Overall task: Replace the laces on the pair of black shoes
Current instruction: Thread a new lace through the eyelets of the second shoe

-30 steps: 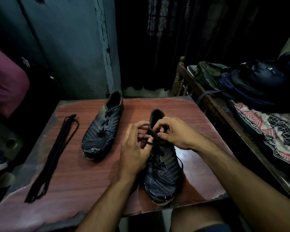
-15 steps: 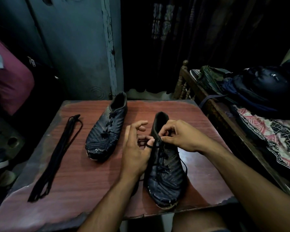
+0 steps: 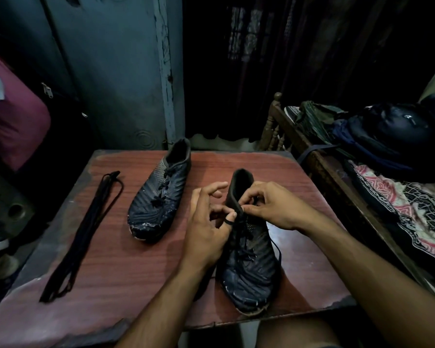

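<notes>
No text, label, brand, number or sign can be read anywhere. The two black shoes [image 3: 161, 194] on the wooden surface [image 3: 126, 267] carry only pale stripes and scuff marks, and no letters can be made out there. A small pale mark is seen on the dark bag [image 3: 397, 126] on the bed, to the right of the shoes, but it is too small and too dim to be read.
</notes>
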Demonstrator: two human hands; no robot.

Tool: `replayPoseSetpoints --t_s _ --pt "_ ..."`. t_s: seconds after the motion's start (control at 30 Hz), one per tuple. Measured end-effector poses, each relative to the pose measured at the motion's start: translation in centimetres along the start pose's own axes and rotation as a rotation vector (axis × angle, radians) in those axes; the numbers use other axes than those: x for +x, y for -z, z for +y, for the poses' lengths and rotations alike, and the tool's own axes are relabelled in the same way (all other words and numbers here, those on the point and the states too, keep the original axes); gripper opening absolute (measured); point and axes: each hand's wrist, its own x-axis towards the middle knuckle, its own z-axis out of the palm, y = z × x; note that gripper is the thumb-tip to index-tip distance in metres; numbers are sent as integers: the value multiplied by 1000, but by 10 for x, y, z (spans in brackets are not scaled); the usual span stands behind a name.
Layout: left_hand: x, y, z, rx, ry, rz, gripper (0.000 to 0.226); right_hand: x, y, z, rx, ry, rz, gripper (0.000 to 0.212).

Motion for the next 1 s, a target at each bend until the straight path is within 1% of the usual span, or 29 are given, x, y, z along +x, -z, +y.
replayPoseSetpoints --t_s 0.13,0.3,0.4,0.6,0.67,0.77,0.83,0.93,1.0 --pt "2 0 -2 -27 8 20 68 0 1 0 1 15 2 4" --pt "0 0 -1 42 1 28 61 1 2 0 -29 43 -55 5" --pt "-1 1 0 72 -4 3 60 0 3 2 -33 60 -61 7" --pt "1 4 -2 61 47 -63 55 -6 2 2 50 80 -3 4" --pt "3 5 -4 80 47 -100 49 -6 -1 4 54 93 14 4" --pt "4 6 -7 109 -17 -134 38 -7 -4 7 64 108 60 8" --pt "4 6 -10 151 -68 -144 36 -8 -6 8 87 115 101 10" --pt "10 6 -11 174 -60 -151 34 -9 -10 9 125 121 144 17" --pt "18 6 -12 240 -83 -167 23 -9 -14 11 150 113 169 18"
